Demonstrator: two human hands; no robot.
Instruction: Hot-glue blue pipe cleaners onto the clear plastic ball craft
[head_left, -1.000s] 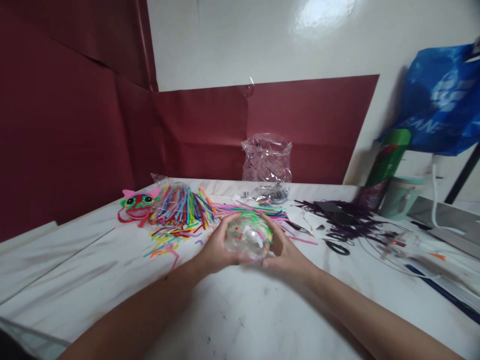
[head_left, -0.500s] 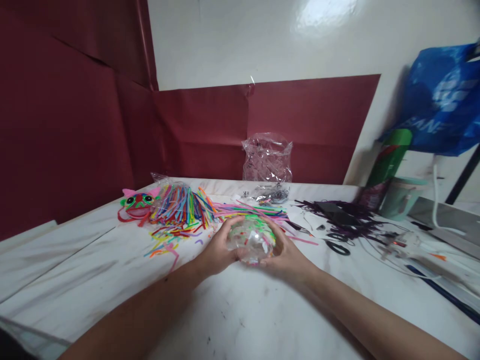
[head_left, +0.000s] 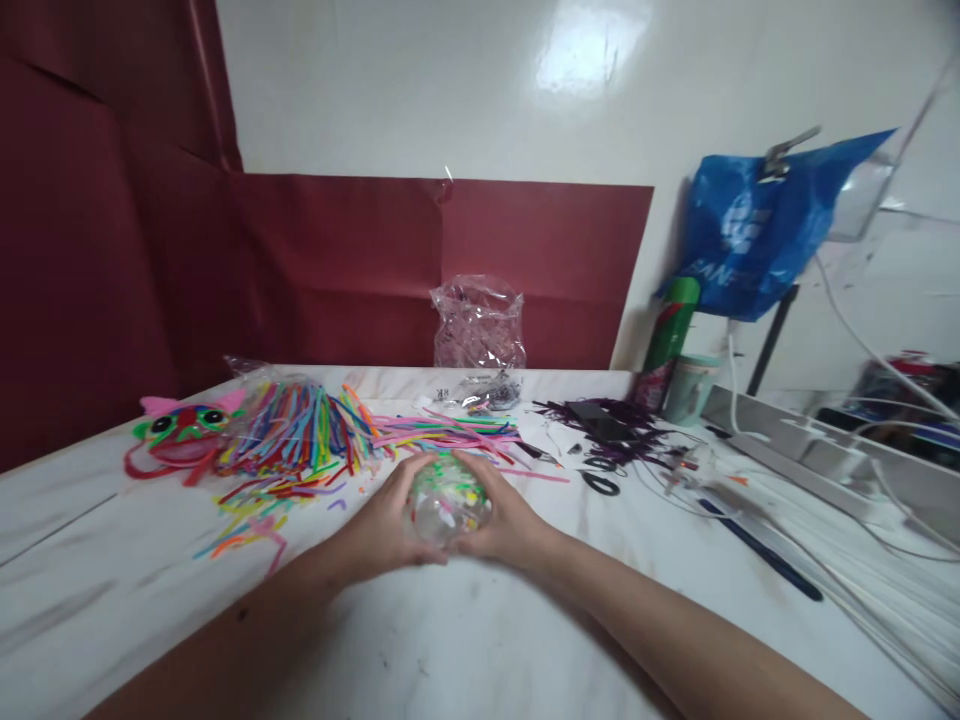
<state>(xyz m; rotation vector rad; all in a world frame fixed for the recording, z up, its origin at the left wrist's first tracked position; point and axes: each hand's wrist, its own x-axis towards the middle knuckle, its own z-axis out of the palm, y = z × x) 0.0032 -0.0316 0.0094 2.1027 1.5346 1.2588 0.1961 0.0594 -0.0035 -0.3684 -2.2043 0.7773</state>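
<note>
Both my hands cup a clear plastic ball (head_left: 444, 503) with small coloured bits inside, held just above the white marble table (head_left: 480, 630). My left hand (head_left: 381, 525) wraps its left side with curled fingers. On the ball's right side sits my right hand (head_left: 504, 520), fingers closed around it. Just beyond the ball lies a spread of coloured pipe cleaners (head_left: 315, 430), and a colourful craft face with googly eyes (head_left: 180, 432) sits at the far left of that pile.
A crumpled clear plastic bag (head_left: 478, 325) stands at the back against dark red paper. Black scissors (head_left: 598, 484), purple scraps (head_left: 600, 420), a green can (head_left: 669, 335), a teal cup (head_left: 688, 388), a blue bag (head_left: 757, 225) and white cables (head_left: 847, 470) fill the right side.
The view has swung to the right, showing more of the cables and blue bag. My hands closed in tighter round the ball and turned it a little.
</note>
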